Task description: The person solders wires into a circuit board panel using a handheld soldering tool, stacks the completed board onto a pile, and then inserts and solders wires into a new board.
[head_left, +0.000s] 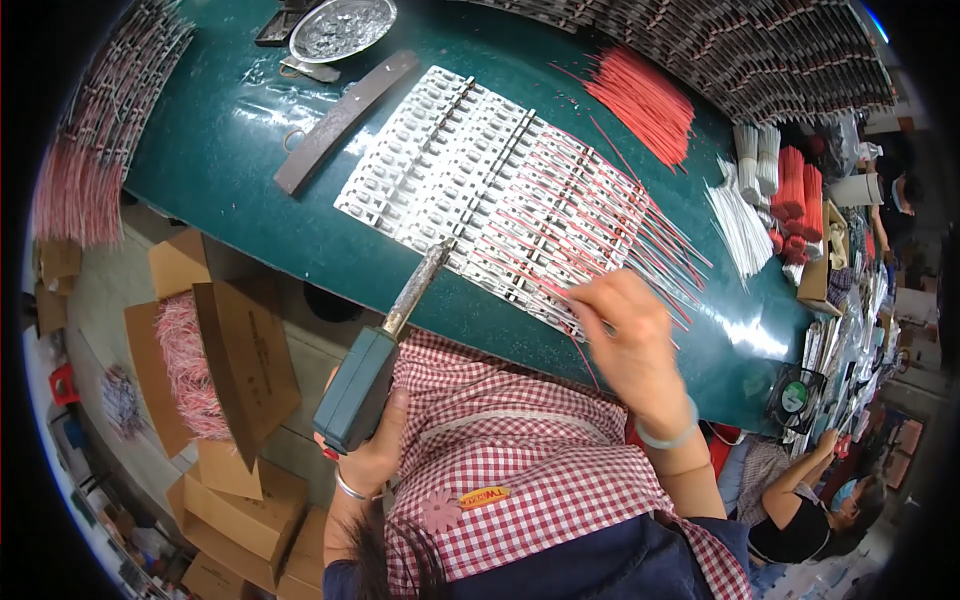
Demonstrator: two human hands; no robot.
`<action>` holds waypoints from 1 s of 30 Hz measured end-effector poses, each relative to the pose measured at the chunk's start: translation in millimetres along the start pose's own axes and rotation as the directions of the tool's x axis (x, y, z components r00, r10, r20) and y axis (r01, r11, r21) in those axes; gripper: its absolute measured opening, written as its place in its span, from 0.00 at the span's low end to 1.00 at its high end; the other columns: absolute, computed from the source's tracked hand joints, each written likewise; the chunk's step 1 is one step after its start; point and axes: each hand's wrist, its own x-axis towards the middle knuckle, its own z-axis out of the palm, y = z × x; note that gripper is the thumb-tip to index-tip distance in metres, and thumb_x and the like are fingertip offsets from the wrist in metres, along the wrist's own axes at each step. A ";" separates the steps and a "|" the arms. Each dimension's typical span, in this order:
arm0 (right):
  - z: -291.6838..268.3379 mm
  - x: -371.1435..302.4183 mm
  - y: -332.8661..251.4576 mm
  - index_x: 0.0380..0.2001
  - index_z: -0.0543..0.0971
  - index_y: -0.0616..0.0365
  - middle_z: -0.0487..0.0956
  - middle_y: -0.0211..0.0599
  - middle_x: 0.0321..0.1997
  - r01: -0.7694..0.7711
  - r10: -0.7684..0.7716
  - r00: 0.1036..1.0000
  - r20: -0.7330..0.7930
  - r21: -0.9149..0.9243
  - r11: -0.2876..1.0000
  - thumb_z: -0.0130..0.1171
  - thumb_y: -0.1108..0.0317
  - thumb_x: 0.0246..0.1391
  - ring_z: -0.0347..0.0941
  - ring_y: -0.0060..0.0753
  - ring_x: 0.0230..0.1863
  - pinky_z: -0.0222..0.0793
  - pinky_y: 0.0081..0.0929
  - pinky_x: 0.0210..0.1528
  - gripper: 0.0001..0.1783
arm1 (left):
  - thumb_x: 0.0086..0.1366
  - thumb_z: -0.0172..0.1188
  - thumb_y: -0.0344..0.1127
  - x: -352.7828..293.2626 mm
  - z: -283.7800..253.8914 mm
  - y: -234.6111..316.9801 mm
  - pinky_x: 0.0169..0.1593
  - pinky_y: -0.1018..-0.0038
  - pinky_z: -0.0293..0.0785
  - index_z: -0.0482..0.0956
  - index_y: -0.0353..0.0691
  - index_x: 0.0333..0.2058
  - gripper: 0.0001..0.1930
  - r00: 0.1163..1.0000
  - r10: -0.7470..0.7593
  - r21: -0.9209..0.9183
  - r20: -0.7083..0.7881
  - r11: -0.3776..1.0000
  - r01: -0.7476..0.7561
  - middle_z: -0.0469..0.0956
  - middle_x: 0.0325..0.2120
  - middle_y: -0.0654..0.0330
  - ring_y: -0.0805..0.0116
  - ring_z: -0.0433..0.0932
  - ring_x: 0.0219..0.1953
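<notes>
Since its bulk seems to be in the body, the green soldering gun is held well back, the left grip closed around its handle, so the long metal barrel points away from the person, its tip at the near edge of the white panel. The right grip is poised over the panel's near right corner with fingertips drawn together at the wires; blur means I cannot tell whether one is pinched. The panel lies slanted across the tabletop, within reach of both, its right part crossed by red and pale wires whose ends overhang, probably left free for easy picking. Beyond, a dark bar lies along the left side, perhaps as a stop. Farther off, white wires and a red wire pile lie sorted by colour, likely for convenience; a metal dish is at the far left.
</notes>
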 end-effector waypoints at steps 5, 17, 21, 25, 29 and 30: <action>-55.0 -12.2 -7.6 0.35 0.82 0.60 0.78 0.42 0.33 -0.212 0.184 0.966 -0.180 -0.156 0.965 0.66 0.82 0.48 0.76 0.43 0.33 0.72 0.35 0.35 0.09 | 0.62 0.69 0.25 2.0 -8.9 -13.5 0.29 0.80 0.71 0.78 0.30 0.52 0.19 0.996 0.082 -0.002 0.039 0.997 -0.082 0.81 0.42 0.58 0.78 0.74 0.30; 67.9 17.2 -11.1 0.35 0.83 0.59 0.77 0.34 0.31 0.142 -0.124 0.977 -0.176 0.093 0.986 0.67 0.81 0.45 0.75 0.38 0.34 0.73 0.34 0.33 0.11 | 0.58 0.70 0.26 1.5 -1.3 -0.9 0.39 0.75 0.76 0.81 0.29 0.42 0.13 0.996 0.082 0.037 0.025 0.996 -0.083 0.80 0.34 0.57 0.69 0.80 0.34; 67.5 16.7 -11.1 0.34 0.84 0.59 0.78 0.36 0.32 0.142 -0.128 0.977 -0.172 0.075 0.987 0.69 0.83 0.44 0.76 0.38 0.33 0.73 0.32 0.34 0.12 | 0.57 0.70 0.25 3.1 -0.1 -1.4 0.38 0.76 0.76 0.80 0.29 0.41 0.13 0.989 0.135 0.052 0.058 0.989 -0.138 0.80 0.34 0.57 0.69 0.79 0.33; 66.9 16.6 -10.4 0.34 0.84 0.59 0.78 0.36 0.32 0.143 -0.129 0.976 -0.174 0.068 0.987 0.68 0.83 0.44 0.75 0.38 0.33 0.73 0.32 0.33 0.13 | 0.57 0.70 0.25 4.4 -0.1 -2.2 0.38 0.76 0.75 0.80 0.29 0.41 0.13 0.987 0.130 0.059 0.094 0.989 -0.136 0.79 0.33 0.57 0.68 0.79 0.33; 66.8 17.0 -12.0 0.35 0.84 0.59 0.78 0.35 0.32 0.136 -0.126 0.977 -0.170 0.050 0.989 0.68 0.83 0.44 0.75 0.38 0.33 0.72 0.32 0.34 0.13 | 0.55 0.70 0.24 5.9 1.2 -1.3 0.37 0.75 0.75 0.80 0.29 0.39 0.13 0.984 0.140 0.055 0.108 0.988 -0.146 0.79 0.33 0.56 0.67 0.79 0.32; 67.2 17.0 -12.1 0.35 0.83 0.58 0.77 0.35 0.32 0.137 -0.129 0.977 -0.169 0.041 0.990 0.68 0.82 0.44 0.75 0.38 0.33 0.72 0.32 0.34 0.13 | 0.55 0.70 0.24 5.9 1.2 -0.3 0.36 0.75 0.75 0.80 0.29 0.39 0.12 0.985 0.132 0.065 0.113 0.988 -0.140 0.79 0.33 0.56 0.66 0.79 0.32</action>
